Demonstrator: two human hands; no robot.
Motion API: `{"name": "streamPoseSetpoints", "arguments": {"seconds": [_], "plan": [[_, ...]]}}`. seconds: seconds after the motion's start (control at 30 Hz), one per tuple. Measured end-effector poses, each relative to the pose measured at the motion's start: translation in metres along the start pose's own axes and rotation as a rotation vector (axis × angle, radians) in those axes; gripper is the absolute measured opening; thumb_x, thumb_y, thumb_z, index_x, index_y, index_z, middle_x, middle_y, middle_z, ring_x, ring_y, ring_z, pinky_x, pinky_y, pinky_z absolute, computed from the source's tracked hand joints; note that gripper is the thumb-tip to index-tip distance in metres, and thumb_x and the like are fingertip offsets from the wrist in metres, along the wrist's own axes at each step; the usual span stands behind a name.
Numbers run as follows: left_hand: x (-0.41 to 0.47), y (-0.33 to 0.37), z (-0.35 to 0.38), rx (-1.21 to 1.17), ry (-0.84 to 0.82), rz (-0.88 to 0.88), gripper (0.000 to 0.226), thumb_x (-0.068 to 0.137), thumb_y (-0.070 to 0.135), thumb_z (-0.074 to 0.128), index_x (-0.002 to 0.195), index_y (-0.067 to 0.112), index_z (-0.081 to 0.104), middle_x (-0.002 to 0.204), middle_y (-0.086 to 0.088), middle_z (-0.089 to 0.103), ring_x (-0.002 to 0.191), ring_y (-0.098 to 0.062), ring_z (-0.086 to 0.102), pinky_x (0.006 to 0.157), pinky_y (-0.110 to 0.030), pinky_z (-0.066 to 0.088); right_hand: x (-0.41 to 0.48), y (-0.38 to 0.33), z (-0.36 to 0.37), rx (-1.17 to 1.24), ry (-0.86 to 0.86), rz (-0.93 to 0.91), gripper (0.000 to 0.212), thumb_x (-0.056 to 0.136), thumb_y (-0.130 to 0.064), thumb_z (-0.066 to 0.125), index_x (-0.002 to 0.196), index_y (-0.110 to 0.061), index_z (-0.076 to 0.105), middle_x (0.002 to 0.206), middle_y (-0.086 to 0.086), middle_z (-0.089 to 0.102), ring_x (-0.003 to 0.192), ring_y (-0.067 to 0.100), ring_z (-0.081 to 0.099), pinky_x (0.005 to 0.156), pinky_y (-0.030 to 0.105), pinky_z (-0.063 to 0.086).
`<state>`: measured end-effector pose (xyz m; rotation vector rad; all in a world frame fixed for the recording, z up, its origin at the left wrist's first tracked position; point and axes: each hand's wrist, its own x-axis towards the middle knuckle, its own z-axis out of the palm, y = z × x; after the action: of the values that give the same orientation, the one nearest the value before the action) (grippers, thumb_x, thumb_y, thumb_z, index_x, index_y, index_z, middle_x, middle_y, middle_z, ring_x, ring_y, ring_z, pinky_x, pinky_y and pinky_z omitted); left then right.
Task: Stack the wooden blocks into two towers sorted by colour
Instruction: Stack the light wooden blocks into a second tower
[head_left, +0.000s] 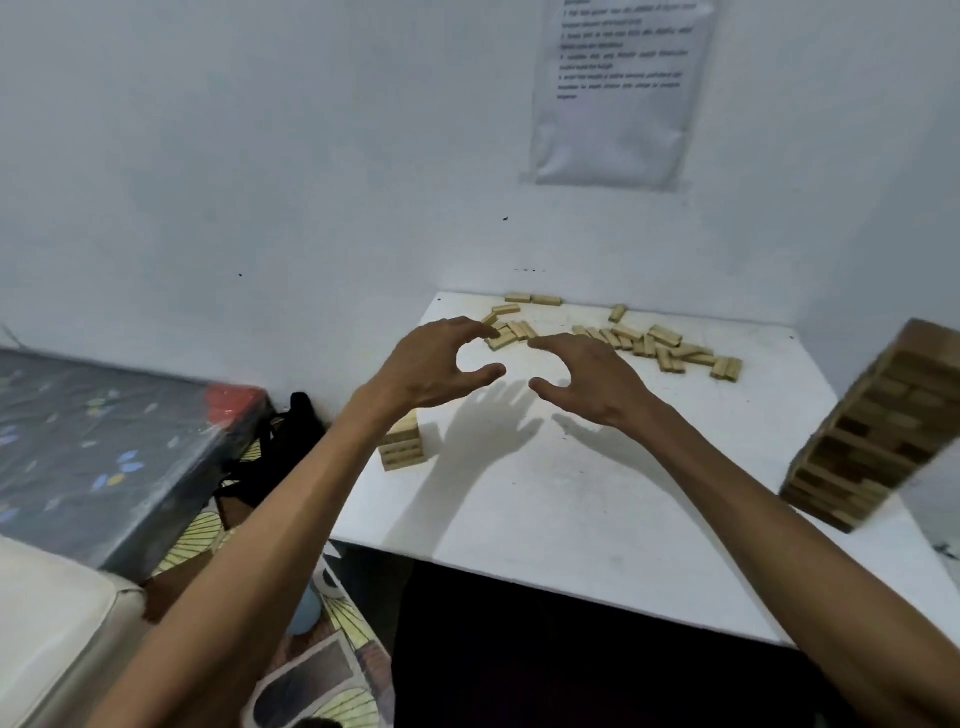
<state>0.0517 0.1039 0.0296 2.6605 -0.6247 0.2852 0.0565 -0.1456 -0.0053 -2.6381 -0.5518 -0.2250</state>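
Several loose light wooden blocks (644, 340) lie scattered along the far side of the white table (571, 499). A short light tower (402, 441) stands near the table's left edge, partly hidden by my left forearm. A tall dark brown tower (878, 431) stands at the right edge and looks tilted in this wide view. My left hand (431, 371) and my right hand (587, 382) hover above the table's middle, facing each other, fingers curved and apart, holding nothing. Their fingertips reach the near edge of the loose blocks.
White walls close the table in at the back and right, with a printed sheet (618, 93) taped up. To the left are a dark patterned mattress (104, 447), a black bag (280, 452) and a patterned floor mat (332, 691). A dark gap lies under the table's front edge.
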Motion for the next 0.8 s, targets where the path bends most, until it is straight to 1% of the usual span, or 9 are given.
{"name": "streamPoseSetpoints", "arguments": {"seconds": [0.07,0.33,0.5,0.67,0.8], "plan": [[0.012,0.012,0.011,0.007,-0.031,0.010,0.055,0.094,0.057,0.065,0.141,0.027,0.060,0.138,0.007,0.064,0.126,-0.017,0.057,0.101,-0.032,0.042,-0.006,0.013,-0.006,-0.025,0.004,0.045,0.057,0.098,-0.045,0.063,0.150,-0.028,0.050,0.152,-0.006,0.053,0.142,0.020,0.045,0.110,0.039,0.041],[0.061,0.051,0.066,-0.018,-0.142,0.031,0.056,0.095,0.056,0.064,0.143,0.029,0.058,0.148,0.007,0.058,0.138,-0.017,0.051,0.109,-0.040,0.045,-0.030,0.069,-0.028,-0.102,-0.003,0.238,0.059,0.096,-0.045,0.064,0.150,-0.025,0.050,0.153,0.002,0.053,0.141,0.026,0.046,0.107,0.044,0.046],[0.089,0.070,0.096,0.007,-0.188,0.089,0.055,0.097,0.052,0.063,0.145,0.026,0.057,0.150,0.001,0.057,0.137,-0.023,0.052,0.110,-0.040,0.043,-0.040,0.095,-0.032,-0.137,0.019,0.371,0.056,0.098,-0.039,0.064,0.149,-0.019,0.051,0.153,0.004,0.053,0.140,0.028,0.047,0.104,0.043,0.047],[0.125,0.077,0.122,0.032,-0.242,0.123,0.056,0.097,0.049,0.064,0.145,0.023,0.056,0.151,-0.003,0.056,0.137,-0.027,0.051,0.111,-0.047,0.043,-0.042,0.119,-0.027,-0.143,0.041,0.498,0.050,0.097,-0.036,0.063,0.141,-0.014,0.054,0.141,0.010,0.059,0.133,0.031,0.050,0.097,0.041,0.047],[0.157,0.076,0.139,0.039,-0.245,0.106,0.048,0.098,0.044,0.063,0.141,0.025,0.060,0.145,-0.002,0.060,0.130,-0.027,0.056,0.105,-0.047,0.047,-0.036,0.134,-0.017,-0.146,0.093,0.554,0.046,0.100,-0.038,0.059,0.141,-0.015,0.055,0.142,0.009,0.057,0.133,0.032,0.048,0.096,0.041,0.047]]}}
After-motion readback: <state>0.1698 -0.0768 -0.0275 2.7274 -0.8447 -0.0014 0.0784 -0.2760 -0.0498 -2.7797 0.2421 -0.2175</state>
